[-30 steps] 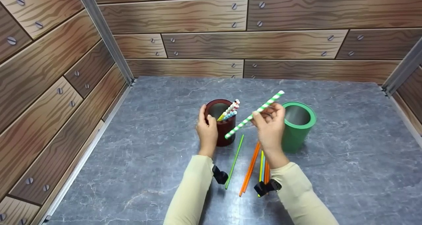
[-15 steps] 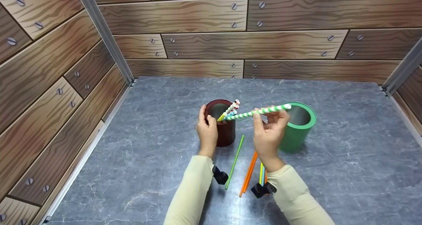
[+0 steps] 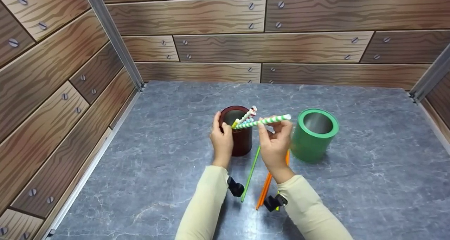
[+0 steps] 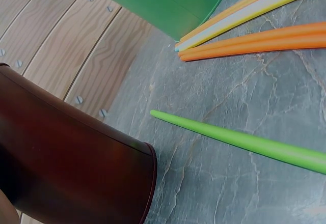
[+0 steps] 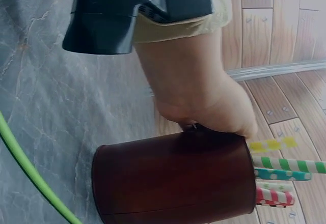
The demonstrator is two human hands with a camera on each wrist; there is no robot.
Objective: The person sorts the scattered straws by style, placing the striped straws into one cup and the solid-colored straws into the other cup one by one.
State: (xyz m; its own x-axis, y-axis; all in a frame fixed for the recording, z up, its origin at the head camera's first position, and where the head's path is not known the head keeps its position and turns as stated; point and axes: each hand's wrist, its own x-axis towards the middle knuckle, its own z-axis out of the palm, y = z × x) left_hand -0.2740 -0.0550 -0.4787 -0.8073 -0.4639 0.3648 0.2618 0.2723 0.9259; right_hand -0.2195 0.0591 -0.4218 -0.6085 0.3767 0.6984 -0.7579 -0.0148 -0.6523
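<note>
My left hand (image 3: 222, 141) grips the side of a dark brown cylindrical cup (image 3: 243, 143), thumb near the rim. Several patterned paper straws (image 3: 250, 112) lean out of the cup, in red, blue and yellow on white. Between thumb and fingers, my right hand (image 3: 276, 148) pinches a green-and-white striped paper straw (image 3: 274, 120). It slants nearly flat, its lower end at the cup's rim beside the other straws. From the right wrist, the striped straw (image 5: 290, 164) shows past the rim of the brown cup (image 5: 173, 180), and the left hand (image 5: 204, 91) holds the cup's far side.
A green cylindrical cup (image 3: 309, 145) stands right of my right hand. On the grey marbled table lie a plain green straw (image 3: 250, 176), orange straws (image 3: 265, 189) and yellow ones (image 4: 244, 18), partly under my right forearm. Wood-patterned walls (image 3: 218, 18) enclose the back and sides.
My right hand has moved left, turning the striped straw from steeply slanted to nearly flat and bringing its end to the brown cup's rim. My left hand has kept its grip.
</note>
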